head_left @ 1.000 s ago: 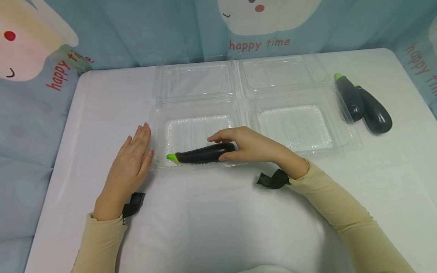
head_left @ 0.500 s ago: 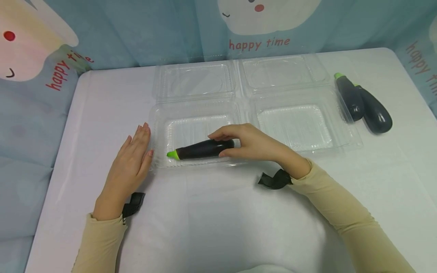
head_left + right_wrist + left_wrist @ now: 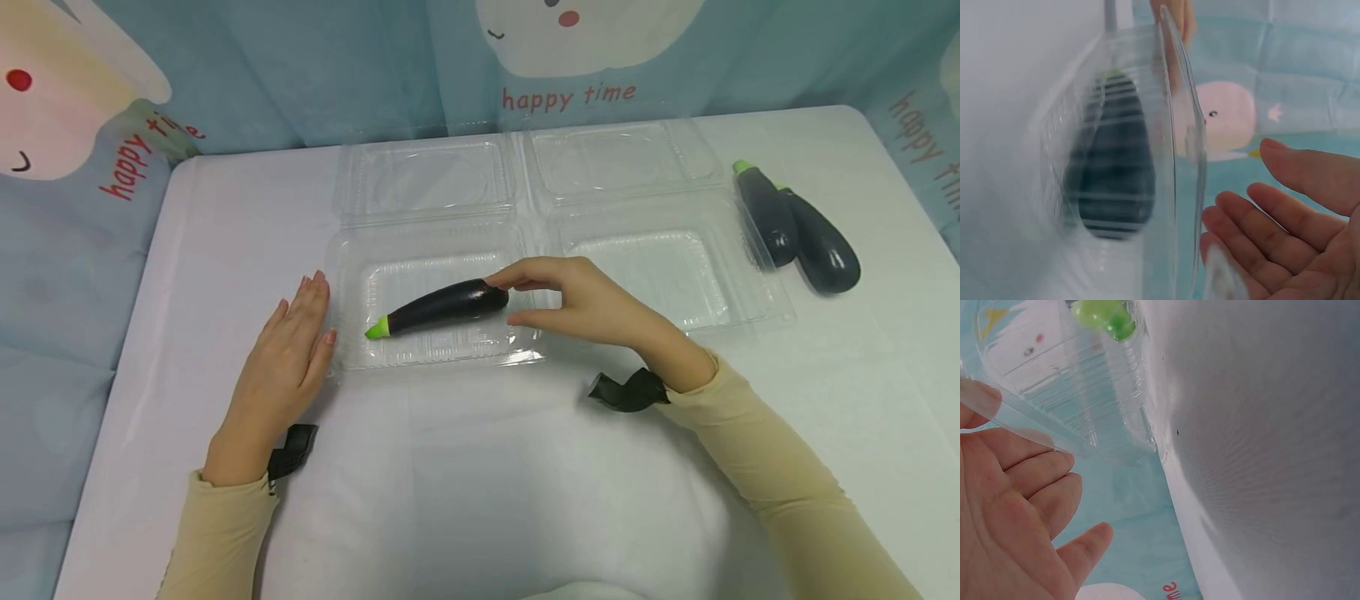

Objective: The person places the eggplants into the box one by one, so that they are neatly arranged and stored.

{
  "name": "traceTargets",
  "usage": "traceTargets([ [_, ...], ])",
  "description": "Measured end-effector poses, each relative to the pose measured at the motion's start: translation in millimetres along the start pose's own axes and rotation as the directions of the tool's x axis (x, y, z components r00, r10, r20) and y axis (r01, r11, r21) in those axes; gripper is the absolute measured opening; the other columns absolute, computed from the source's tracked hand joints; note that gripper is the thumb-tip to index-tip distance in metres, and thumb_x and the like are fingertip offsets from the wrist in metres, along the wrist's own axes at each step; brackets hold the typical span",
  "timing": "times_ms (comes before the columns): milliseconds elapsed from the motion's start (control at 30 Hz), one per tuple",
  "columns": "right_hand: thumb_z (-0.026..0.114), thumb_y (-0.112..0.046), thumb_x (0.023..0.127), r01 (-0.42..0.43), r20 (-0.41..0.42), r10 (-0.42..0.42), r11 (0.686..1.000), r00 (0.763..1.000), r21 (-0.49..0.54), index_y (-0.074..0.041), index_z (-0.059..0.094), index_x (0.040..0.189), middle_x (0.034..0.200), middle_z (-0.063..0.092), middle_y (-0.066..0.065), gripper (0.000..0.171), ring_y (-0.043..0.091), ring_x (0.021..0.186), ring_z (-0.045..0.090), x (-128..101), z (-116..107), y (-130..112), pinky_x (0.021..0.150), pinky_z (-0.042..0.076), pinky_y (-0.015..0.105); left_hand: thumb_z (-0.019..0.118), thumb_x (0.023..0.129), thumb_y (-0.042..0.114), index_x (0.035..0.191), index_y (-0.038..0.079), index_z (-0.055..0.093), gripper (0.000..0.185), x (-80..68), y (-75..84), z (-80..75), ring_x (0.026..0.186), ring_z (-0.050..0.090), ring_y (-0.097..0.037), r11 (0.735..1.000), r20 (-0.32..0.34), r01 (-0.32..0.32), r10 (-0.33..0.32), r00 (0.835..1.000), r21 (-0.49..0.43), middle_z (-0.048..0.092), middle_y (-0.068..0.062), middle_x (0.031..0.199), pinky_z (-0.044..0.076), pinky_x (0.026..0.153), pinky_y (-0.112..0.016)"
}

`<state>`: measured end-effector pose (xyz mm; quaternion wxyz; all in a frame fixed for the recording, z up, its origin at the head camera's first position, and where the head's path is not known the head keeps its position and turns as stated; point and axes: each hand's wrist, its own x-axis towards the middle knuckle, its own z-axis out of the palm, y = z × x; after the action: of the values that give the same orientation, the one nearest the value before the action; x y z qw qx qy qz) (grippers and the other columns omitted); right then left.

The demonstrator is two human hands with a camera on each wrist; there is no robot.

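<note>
A dark eggplant (image 3: 448, 304) with a green stem lies slantwise in the left clear plastic clamshell container (image 3: 420, 268), its stem toward the left. Just past its thick end is my right hand (image 3: 588, 300), fingers loosely bent and thumb apart. The right wrist view shows that palm (image 3: 1291, 237) with nothing in it, outside the container wall, the eggplant (image 3: 1116, 162) visible through the plastic. My left hand (image 3: 281, 358) is held with straight fingers along the container's left side. In the left wrist view its fingers (image 3: 1041, 469) are right at the rim, near the green stem (image 3: 1107, 317).
A second clear clamshell container (image 3: 648, 275) stands open to the right, adjoining the first. Both lids (image 3: 431, 179) are folded back. Two more eggplants (image 3: 825, 242) lie on the white table (image 3: 480, 483) at the far right. A blue printed curtain (image 3: 360, 67) hangs behind.
The eggplant's thick end has moved away from the front rim, deeper into the left container. My right hand has let go of it and drawn back to the right. The left hand has stayed put.
</note>
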<state>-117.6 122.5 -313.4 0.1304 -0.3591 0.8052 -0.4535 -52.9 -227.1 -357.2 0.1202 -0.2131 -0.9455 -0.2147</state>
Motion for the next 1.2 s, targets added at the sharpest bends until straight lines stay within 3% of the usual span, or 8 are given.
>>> traceTargets([
  [333, 0.072, -0.009, 0.085, -0.050, -0.058, 0.050, 0.999, 0.997, -0.004, -0.005, 0.063, 0.122, 0.121, 0.064, 0.003, 0.038, 0.025, 0.111, 0.059, -13.8, -17.4, 3.0, 0.096, 0.045, 0.037, 0.035, 0.105, 0.028, 0.144, -0.008, 0.031, 0.054, 0.0, -0.5, 0.8, 0.138, 0.030, -0.030, 1.000, -0.015, -0.013, 0.013, 1.000, -0.005, 0.033, -0.022, 0.148, 0.022, 0.111, -0.052],
  [900, 0.069, -0.008, 0.087, -0.097, -0.131, 0.098, 0.995, 0.986, 0.014, -0.005, 0.062, 0.123, 0.122, 0.064, 0.005, 0.037, 0.019, 0.113, 0.058, -22.2, -35.5, 6.1, 0.100, 0.042, 0.032, 0.036, 0.104, 0.026, 0.144, -0.008, 0.031, 0.053, -0.3, -0.1, 0.4, 0.138, 0.030, -0.030, 1.000, -0.014, -0.012, 0.012, 1.000, -0.005, 0.033, -0.022, 0.148, 0.022, 0.112, -0.051],
  [1200, 0.068, -0.010, 0.089, -0.163, -0.195, 0.165, 0.986, 0.967, 0.024, -0.005, 0.061, 0.124, 0.123, 0.063, 0.005, 0.036, 0.019, 0.115, 0.056, -27.1, -47.1, 7.2, 0.099, 0.042, 0.030, 0.036, 0.104, 0.026, 0.144, -0.008, 0.031, 0.053, -0.1, -0.1, 0.6, 0.138, 0.030, -0.030, 1.000, -0.008, -0.004, 0.004, 1.000, 0.000, 0.033, -0.023, 0.147, 0.022, 0.112, -0.051],
])
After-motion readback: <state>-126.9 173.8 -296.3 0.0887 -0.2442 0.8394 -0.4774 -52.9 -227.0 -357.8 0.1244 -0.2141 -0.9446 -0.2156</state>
